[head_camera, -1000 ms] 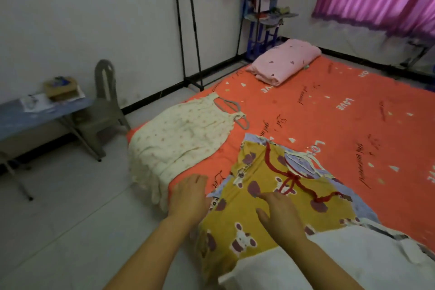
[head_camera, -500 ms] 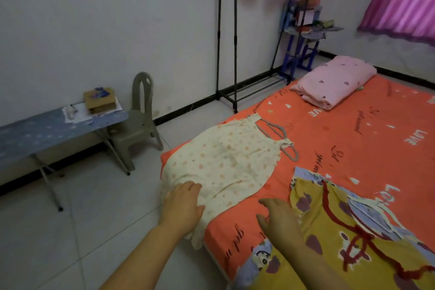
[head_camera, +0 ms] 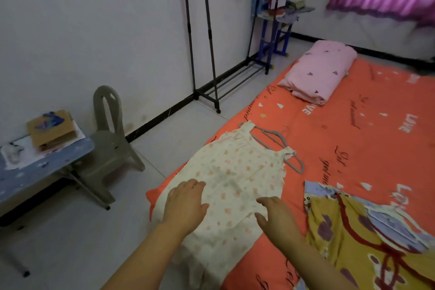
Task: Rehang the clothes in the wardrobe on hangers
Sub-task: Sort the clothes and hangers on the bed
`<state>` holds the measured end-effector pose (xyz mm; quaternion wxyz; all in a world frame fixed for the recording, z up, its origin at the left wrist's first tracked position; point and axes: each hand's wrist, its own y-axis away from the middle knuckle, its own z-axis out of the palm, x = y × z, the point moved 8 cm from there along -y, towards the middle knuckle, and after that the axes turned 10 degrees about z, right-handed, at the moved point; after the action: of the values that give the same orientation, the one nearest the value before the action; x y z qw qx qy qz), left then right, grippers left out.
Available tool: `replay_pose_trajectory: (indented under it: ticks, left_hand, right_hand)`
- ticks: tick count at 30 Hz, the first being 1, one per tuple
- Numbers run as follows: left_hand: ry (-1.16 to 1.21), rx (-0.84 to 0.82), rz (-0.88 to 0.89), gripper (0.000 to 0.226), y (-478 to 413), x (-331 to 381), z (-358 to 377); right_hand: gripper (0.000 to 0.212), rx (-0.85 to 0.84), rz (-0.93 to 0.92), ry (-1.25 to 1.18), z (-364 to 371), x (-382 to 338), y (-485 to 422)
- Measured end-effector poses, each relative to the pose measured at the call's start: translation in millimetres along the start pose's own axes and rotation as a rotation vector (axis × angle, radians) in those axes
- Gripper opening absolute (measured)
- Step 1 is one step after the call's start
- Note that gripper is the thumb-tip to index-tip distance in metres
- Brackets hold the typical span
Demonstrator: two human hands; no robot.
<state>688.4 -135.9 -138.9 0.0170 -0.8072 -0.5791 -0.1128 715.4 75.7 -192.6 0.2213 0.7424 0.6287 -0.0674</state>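
Fingers (head_camera: 195, 186) straight, gripping nothing; I see left hand (head_camera: 186, 206) and right hand (head_camera: 279, 218) on the cream dress (head_camera: 235, 169) (hanger (head_camera: 275, 142) at its neck), lower centre.

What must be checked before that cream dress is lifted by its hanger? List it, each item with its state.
1. Grey hanger sits under both straps of the cream dress: ok.
2. Hanger's hook free of the fabric: cannot tell, too faint.
3. Left hand and right hand open, holding nothing: ok.
4. Dress wholly on the bed: not ok, its hem hangs over the edge.
5. Yellow garment lies apart from the dress: ok.
6. Free room on the clothes rack rail: cannot tell, the rail is out of frame.
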Motion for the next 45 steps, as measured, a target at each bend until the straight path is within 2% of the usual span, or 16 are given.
replay_pose_trajectory:
  ticks: [11,19,26,35,45]
  left_hand:
    - [-0.004,-0.12,0.387,0.054,-134,-88,0]
    - [0.007,-0.198,0.535,0.055,-203,-84,16]
    - [0.004,-0.23,0.57,0.056,-267,-53,41]
    - [0.046,-0.298,0.512,0.057,-366,-22,124]
    - [0.046,-0.346,0.524,0.055,-383,-3,172]
  right_hand:
    - [0.041,0.1,0.352,-0.051,28,-66,-75]
    - [0.04,0.136,0.545,-0.09,26,-38,-90]
    - [0.04,0.132,0.56,-0.102,19,0,-167]
    - [0.039,0.082,0.56,-0.115,39,78,-298]
    - [0.04,0.027,0.615,-0.129,68,119,-306]
